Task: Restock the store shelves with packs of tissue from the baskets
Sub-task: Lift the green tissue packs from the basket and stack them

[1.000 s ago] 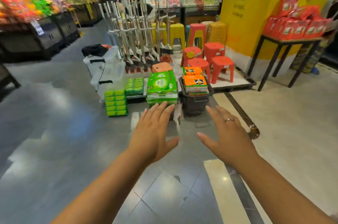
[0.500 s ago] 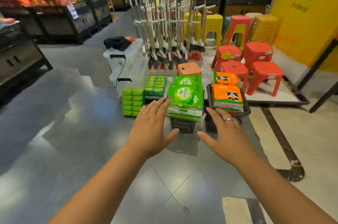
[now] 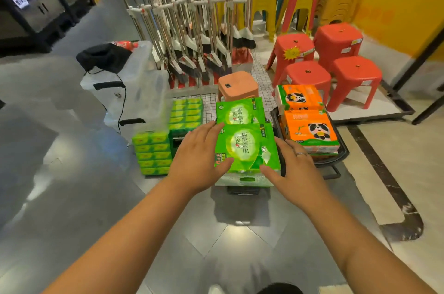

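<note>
A green tissue pack (image 3: 245,147) lies on top of a stack in a dark basket (image 3: 242,190) on the floor, straight ahead of me. A second green pack (image 3: 237,111) lies just behind it. My left hand (image 3: 197,161) is spread against the near pack's left side, thumb over its near corner. My right hand (image 3: 298,171), with a ring on one finger, is spread at the pack's right side, thumb at the near edge. The pack still rests on the stack. To the right, orange panda tissue packs (image 3: 312,130) fill a black basket (image 3: 336,161).
Small green tissue packs (image 3: 151,152) are stacked on the floor to the left, beside clear storage boxes (image 3: 134,91). A broom rack (image 3: 192,29), a small orange stool (image 3: 237,84) and red stools (image 3: 336,53) stand behind the baskets. Grey tiled floor lies around me.
I have come closer to the baskets. Both hands have reached forward and down, from hovering in the air to flanking the near green pack.
</note>
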Available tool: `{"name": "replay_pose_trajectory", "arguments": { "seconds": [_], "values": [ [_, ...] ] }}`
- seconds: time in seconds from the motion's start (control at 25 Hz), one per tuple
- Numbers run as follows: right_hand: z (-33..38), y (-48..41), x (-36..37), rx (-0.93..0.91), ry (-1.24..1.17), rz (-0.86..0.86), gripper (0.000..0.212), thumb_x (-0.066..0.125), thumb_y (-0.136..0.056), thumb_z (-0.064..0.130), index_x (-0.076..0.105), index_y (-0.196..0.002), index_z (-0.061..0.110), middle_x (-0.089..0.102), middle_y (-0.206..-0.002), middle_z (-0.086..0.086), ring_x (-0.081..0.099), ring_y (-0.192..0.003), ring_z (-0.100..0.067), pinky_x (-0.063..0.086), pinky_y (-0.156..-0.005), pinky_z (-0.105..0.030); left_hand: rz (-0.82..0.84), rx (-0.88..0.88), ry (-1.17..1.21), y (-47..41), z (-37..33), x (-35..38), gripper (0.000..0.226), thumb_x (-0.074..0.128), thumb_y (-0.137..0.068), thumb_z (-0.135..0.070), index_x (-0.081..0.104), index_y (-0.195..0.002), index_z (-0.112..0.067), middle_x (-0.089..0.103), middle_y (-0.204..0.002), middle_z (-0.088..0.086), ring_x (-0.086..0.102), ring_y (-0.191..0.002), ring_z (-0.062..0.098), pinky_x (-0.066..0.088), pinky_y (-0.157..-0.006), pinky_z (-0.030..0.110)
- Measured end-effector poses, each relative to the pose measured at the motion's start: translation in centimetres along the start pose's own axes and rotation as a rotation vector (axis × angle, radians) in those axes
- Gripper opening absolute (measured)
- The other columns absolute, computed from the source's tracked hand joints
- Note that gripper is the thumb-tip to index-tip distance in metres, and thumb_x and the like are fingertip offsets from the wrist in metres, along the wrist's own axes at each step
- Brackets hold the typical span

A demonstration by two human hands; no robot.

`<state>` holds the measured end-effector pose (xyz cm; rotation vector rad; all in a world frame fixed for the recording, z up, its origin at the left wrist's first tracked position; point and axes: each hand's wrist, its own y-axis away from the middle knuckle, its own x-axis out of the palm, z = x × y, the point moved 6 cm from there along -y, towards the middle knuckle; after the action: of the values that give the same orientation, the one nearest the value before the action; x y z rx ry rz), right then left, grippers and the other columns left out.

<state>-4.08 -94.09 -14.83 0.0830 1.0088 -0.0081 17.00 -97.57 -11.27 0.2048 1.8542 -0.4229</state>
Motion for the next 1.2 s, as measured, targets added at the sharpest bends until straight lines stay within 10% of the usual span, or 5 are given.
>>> {"name": "replay_pose_trajectory", "arguments": {
  "seconds": [0.6,1.2],
  "values": [
    [-6.4,-31.3,7.7,0.267,-0.026,0.142,0.081,0.055,-0.086,0.060,0.019,-0.152,0.029,0.025,-0.154,-0.005,0.035,-0.133,-0.031,0.039,-0.104,-0.041,0.305,0.146,-0.039,-32.9,11.4,13.7,0.084,0.042,-0.079,-0.063,0.034,-0.147,-0.014,0.039,-0.148,0.016,0.037,-0.136,0.034,0.028,-0.113,0.047],
    [-5.6,-39.8,19.3,1.069,0.102,-0.051,0.085,0.055,-0.085,0.062,0.017,-0.153,0.030,0.022,-0.157,-0.014,0.023,-0.142,-0.036,0.026,-0.113,-0.046,0.729,1.136,-0.218,-53.0,13.8,29.4,0.083,0.050,-0.079,-0.056,0.035,-0.146,-0.010,0.038,-0.146,0.022,0.037,-0.133,0.039,0.029,-0.110,0.051]
  ]
}}
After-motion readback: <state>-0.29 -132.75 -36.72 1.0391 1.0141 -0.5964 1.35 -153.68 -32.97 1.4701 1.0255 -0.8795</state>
